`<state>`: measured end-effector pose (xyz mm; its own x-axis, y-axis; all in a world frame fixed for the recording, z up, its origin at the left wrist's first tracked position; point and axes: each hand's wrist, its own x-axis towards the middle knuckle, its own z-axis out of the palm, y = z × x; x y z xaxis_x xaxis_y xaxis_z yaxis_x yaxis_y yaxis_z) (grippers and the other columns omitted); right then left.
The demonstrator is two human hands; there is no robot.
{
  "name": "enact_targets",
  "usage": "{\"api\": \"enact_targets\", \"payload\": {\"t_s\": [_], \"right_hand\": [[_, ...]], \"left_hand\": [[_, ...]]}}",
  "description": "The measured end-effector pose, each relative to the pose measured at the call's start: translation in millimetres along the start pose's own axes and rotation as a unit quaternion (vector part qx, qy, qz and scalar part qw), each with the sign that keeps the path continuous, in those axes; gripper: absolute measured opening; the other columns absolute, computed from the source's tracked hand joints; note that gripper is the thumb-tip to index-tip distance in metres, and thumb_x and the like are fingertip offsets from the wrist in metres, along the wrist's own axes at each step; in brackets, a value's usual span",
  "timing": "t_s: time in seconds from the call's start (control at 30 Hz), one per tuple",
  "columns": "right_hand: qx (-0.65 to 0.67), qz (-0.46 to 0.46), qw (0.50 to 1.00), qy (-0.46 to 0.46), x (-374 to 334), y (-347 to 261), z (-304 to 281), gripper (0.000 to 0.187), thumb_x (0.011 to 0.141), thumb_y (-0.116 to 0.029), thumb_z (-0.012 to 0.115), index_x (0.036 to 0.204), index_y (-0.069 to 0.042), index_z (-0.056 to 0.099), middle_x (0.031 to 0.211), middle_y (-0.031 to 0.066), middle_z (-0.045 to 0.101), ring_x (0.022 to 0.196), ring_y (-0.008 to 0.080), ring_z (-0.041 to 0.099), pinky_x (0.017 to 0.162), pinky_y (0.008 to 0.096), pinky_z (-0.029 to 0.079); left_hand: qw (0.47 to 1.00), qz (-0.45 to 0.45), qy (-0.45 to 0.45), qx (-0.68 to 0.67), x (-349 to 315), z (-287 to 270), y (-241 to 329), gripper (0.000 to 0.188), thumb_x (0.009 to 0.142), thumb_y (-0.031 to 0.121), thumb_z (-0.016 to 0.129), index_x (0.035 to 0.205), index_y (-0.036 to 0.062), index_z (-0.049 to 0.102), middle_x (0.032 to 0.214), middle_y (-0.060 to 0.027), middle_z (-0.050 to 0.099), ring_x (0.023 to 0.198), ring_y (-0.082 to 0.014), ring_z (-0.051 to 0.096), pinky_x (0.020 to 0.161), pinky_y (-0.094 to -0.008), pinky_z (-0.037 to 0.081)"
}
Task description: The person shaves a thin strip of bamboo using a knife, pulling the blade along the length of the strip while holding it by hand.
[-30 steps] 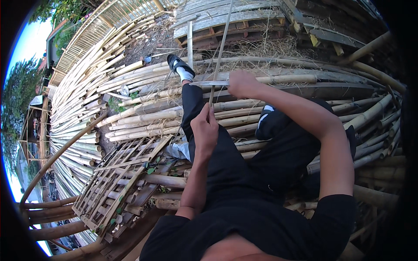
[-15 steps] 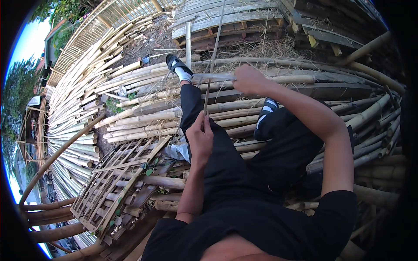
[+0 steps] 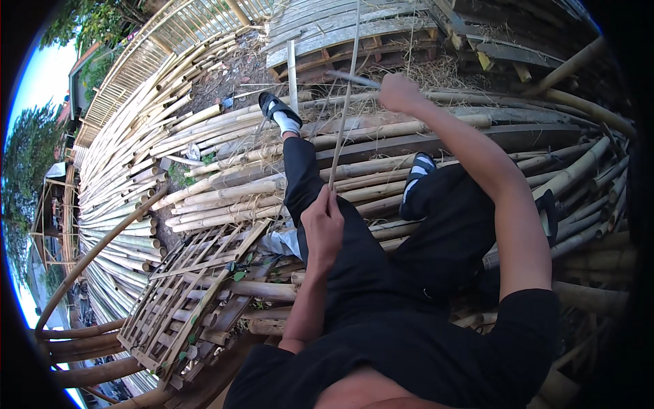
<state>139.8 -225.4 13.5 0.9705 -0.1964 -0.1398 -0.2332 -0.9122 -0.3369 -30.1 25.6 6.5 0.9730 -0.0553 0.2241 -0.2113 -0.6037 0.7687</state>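
1. On my feed, the left hand (image 3: 322,221) is closed, thumb and fingers pinching the near end of a thin bamboo strip (image 3: 345,105) above the left thigh.
2. The strip runs from that pinch up and away, leaning slightly right, past the top edge of my view.
3. I see the right hand (image 3: 400,93) in a tight fist, farther forward and to the right, gripping a knife (image 3: 353,79); its handle is hidden in the fist.
4. The blade points left and crosses the strip in my view; I cannot tell whether the two touch.
5. Beneath the arms, I have both legs in dark trousers (image 3: 368,262), spread apart, with a black sandal (image 3: 277,109) on the left foot.
6. Bamboo poles (image 3: 235,185) lie in rows beneath and beside the legs.
7. To the left I see a lattice panel (image 3: 178,315), tilted, with green leaves near its edge.
8. Ahead, a weathered wooden pallet (image 3: 354,34) sits beside dry straw (image 3: 443,76).
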Motion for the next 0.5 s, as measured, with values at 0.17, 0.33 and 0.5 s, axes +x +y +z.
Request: {"api": "enact_targets", "payload": {"t_s": [0.17, 0.33, 0.5], "right_hand": [[0.085, 0.203, 0.964, 0.148, 46, 116, -60, 0.036, 0.078, -0.022, 0.056, 0.103, 0.002, 0.066, 0.104, 0.0243, 0.065, 0.101, 0.036, 0.064, 0.085, 0.0446, 0.051], [0.067, 0.098, 0.993, 0.029, 29, 112, -54, 0.04, 0.074, -0.026, 0.06, 0.095, 0.007, 0.065, 0.086, 0.0258, 0.066, 0.086, 0.0355, 0.067, 0.078, 0.0421, 0.052], [0.063, 0.007, 0.998, -0.004, 27, 107, -52, 0.039, 0.075, -0.032, 0.071, 0.082, 0.006, 0.066, 0.066, 0.0167, 0.063, 0.065, 0.0252, 0.065, 0.058, 0.0401, 0.05]], "left_hand": [[0.99, -0.101, -0.047, -0.087, -31, -20, -29, 0.022, 0.094, 0.014, 0.058, 0.105, -0.0029, 0.065, 0.06, -0.0003, 0.049, 0.055, -0.0032, 0.041, 0.049, -0.022, 0.034], [0.93, -0.244, -0.123, -0.246, -20, -21, -50, 0.022, 0.097, 0.02, 0.054, 0.107, 0.0033, 0.065, 0.06, 0.0077, 0.041, 0.052, 0.0015, 0.036, 0.042, -0.0182, 0.025], [0.878, -0.274, -0.182, -0.348, -7, 3, -52, 0.024, 0.098, 0.022, 0.052, 0.111, 0.0043, 0.059, 0.061, 0.0088, 0.037, 0.046, 0.0012, 0.029, 0.04, -0.0168, 0.022]]}}
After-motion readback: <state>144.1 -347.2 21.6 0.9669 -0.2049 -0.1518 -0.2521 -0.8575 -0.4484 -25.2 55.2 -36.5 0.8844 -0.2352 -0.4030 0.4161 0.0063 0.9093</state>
